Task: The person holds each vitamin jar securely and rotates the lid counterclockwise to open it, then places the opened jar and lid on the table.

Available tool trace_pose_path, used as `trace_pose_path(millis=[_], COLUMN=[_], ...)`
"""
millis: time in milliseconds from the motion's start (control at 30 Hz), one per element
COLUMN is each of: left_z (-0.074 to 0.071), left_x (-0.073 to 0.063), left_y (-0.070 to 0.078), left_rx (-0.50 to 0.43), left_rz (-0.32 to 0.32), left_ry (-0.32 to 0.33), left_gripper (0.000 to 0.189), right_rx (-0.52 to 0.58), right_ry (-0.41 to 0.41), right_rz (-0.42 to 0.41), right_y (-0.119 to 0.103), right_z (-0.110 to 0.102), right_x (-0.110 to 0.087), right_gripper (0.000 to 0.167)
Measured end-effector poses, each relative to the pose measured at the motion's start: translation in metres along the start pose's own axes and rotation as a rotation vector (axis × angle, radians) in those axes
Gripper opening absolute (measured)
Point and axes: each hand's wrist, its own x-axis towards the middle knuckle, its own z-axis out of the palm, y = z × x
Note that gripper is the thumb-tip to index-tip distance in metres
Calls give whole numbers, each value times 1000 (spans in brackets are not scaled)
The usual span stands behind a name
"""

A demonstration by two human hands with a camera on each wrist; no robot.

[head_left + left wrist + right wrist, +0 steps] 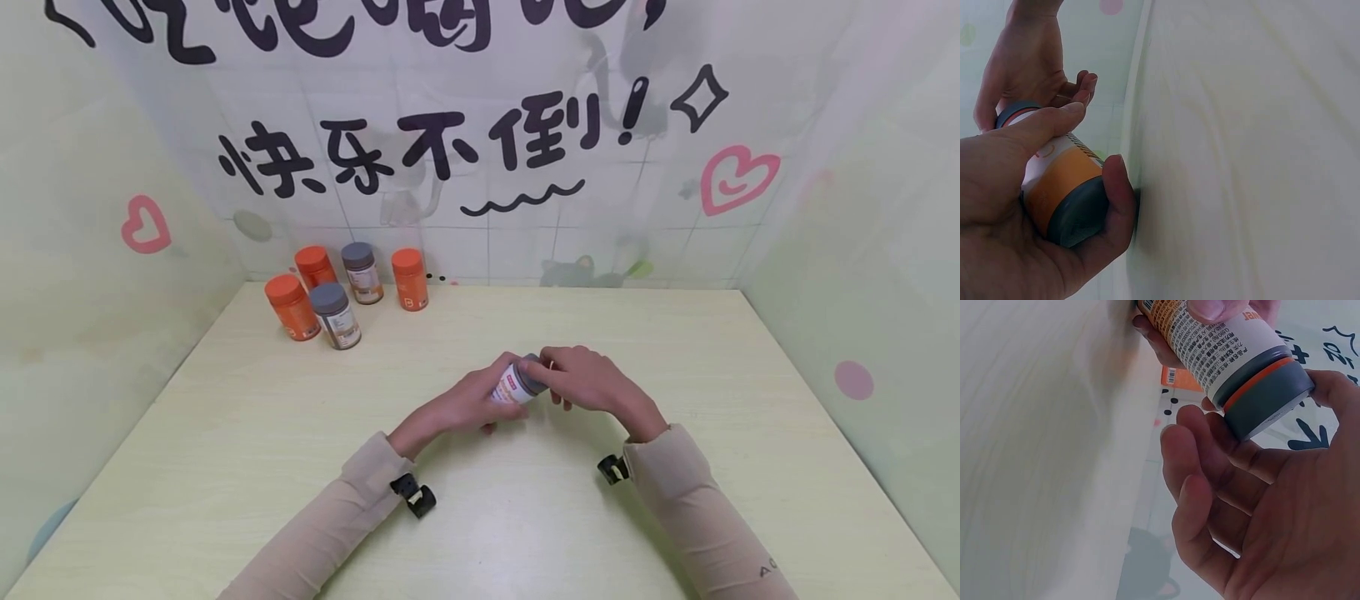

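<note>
Above the middle of the table, my left hand [476,402] grips a small supplement bottle [507,390] around its body, tilting it toward the right. Its label is white and orange, and its base [1082,212] is dark and see-through. My right hand [588,379] pinches the grey lid [1272,397] between thumb and index finger. An orange ring [1259,382] shows between this lid and the grey shoulder of the bottle. The other right fingers [1188,506] curl loosely beside the lid, off the bottle.
At the back left of the table [480,517] stand orange jars [295,312] and two bottles with grey lids [341,323]. One orange jar [411,283] is a little apart, near the back wall [517,250]. Printed side walls [855,250] border the table.
</note>
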Motion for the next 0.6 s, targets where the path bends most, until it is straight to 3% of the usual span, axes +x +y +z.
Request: trace_pose_path(millis=[300,600], left_z=[0,0], left_x=[0,-1], left_y=[-1,-1], left_rx=[-2,1], left_rz=[4,-10], left_ry=[1,1], left_gripper=[54,59], right_rx=[5,-24], right_ry=[5,62], right_rz=[-8,37], right_y=[-2,-1], right_z=[-1,1], right_x=[-1,0], right_gripper=[46,65])
